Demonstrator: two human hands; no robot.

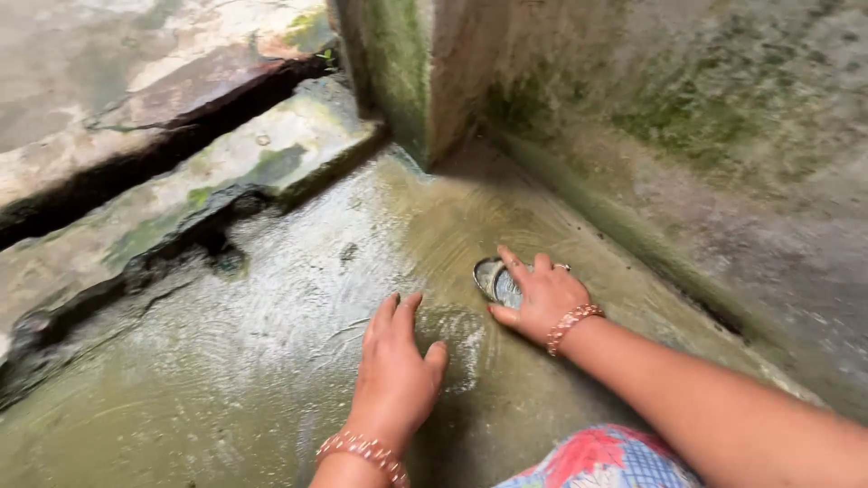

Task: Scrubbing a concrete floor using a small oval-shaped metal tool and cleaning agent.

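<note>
Fingers (pixel 395 312) of the left hand (pixel 395 375) lie spread and nearly flat on the wet concrete floor (pixel 271 361), holding nothing, the thumb angled out toward the right. Left of those fingertips the floor runs wet and greenish up to a cracked stone ledge (pixel 181 181), dark along its lower edge and mossy on top. Around the left wrist sits a beaded bracelet (pixel 362 449) in pink and copper tones. Just right of the thumb, a pale foamy patch (pixel 466 348) marks the floor between the two hands.

Further right, the right hand (pixel 542 303) rests over a small round metal vessel (pixel 495 280), its fingers curved around the rim and the thumb pressed at the near side; the vessel sits on the floor, shiny and wet, partly hidden under the palm. A ring (pixel 562 267) shows on one finger and a similar beaded bracelet (pixel 571 325) circles the wrist. Beyond these fingers rises a moss-stained wall (pixel 705 136), meeting the floor close behind the vessel. Below the right forearm, near the bottom edge, a piece of floral and checked cloth (pixel 606 461) shows.
</note>
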